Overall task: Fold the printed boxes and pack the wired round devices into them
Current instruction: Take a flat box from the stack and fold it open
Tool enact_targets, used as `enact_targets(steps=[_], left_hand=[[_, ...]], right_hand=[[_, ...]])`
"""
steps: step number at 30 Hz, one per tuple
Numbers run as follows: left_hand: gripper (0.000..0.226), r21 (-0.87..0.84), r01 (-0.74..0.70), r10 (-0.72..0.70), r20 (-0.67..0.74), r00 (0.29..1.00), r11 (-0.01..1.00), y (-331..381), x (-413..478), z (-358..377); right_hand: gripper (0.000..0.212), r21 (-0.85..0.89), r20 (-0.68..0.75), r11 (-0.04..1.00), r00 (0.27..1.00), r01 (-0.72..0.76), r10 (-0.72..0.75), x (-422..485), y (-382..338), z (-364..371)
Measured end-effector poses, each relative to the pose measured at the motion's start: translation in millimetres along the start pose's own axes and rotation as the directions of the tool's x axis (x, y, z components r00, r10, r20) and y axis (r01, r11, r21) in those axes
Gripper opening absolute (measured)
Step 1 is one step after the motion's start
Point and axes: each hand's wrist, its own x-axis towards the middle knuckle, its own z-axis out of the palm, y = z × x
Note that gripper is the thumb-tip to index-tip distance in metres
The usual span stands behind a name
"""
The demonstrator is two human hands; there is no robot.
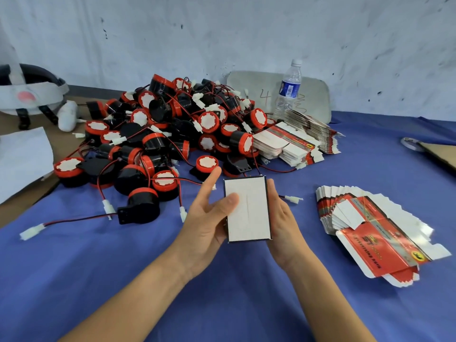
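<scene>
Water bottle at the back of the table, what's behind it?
A grey board leans against the wall behind the water bottle, with a handwritten 4 left of it. The bottle covers the board's middle, so any marks there are hidden.

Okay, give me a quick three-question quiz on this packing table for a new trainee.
1. True or false: the left hand and right hand hold the white-faced box between them.
2. What stands just behind the far stack of flat boxes? A) water bottle B) mug C) spray can
3. Fill in: the fanned stack of flat boxes lies on the person's ____ side.

Key: 1 true; 2 A; 3 right.
</scene>
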Motion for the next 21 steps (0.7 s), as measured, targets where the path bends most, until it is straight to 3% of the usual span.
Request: enact_targets(steps=[3, 5, 6, 8, 10, 12, 13, 15, 17, 19, 21], left_hand=[[0.105, -0.052, 0.017, -0.019, -0.035, 0.999, 0.999, 3, 3, -3], [0.097, 0.219, -0.146, 0.172, -0.102, 0.98, 0.965, 6, 2, -5], [0.095, 0.457, -0.264, 0.332, -0.073, 0.94, 0.849, 6, 2, -9], [0.093, 0.834, -0.35, 0.512, 0.097, 0.853, 0.426, 7, 2, -18], [0.094, 0.944, -0.313, 0.457, 0.235, 0.858, 0.102, 3, 3, -22], [0.1, 0.907, -0.371, 0.39, 0.421, 0.819, -0.198, -7, 5, -19], [0.102, 0.866, -0.42, 0.369, 0.496, 0.786, -0.269, -12, 6, -18], [0.102, 0.835, -0.486, 0.356, 0.549, 0.756, -0.257, -17, 7, -17], [0.097, 0.826, -0.548, 0.349, 0.557, 0.753, -0.135, -17, 5, -17], [0.079, 0.821, -0.571, 0.402, 0.524, 0.751, -0.005, -16, 5, -20], [0.048, 0.855, -0.518, 0.543, 0.427, 0.723, 0.018, -11, 8, -26]], right_hand=[[0.023, -0.008, -0.013, 1.0, 1.0, 0.013, -0.014, 0, 1, 3], [0.05, -0.01, -0.075, 1.0, 0.997, 0.014, -0.014, 1, 1, 5], [0.06, -0.006, -0.115, 1.0, 0.993, 0.017, -0.018, 2, 0, 6], [0.063, -0.007, -0.184, 0.999, 0.982, 0.033, -0.033, 3, 0, 3], [0.06, 0.012, -0.168, 0.999, 0.985, 0.051, -0.048, 4, 1, 0], [0.054, -0.02, -0.118, 0.995, 0.988, 0.093, -0.095, 6, 4, -1], [0.054, -0.085, -0.094, 0.989, 0.987, 0.124, -0.132, 7, 6, -2], [0.055, -0.223, -0.049, 0.958, 0.98, 0.178, -0.194, 8, 9, -4], [0.051, -0.272, -0.028, 0.94, 0.974, 0.208, -0.224, 9, 11, -9], [0.041, -0.28, -0.032, 0.931, 0.967, 0.235, -0.254, 11, 13, -15], [0.027, -0.317, -0.055, 0.92, 0.964, 0.229, -0.259, 14, 16, -19]])
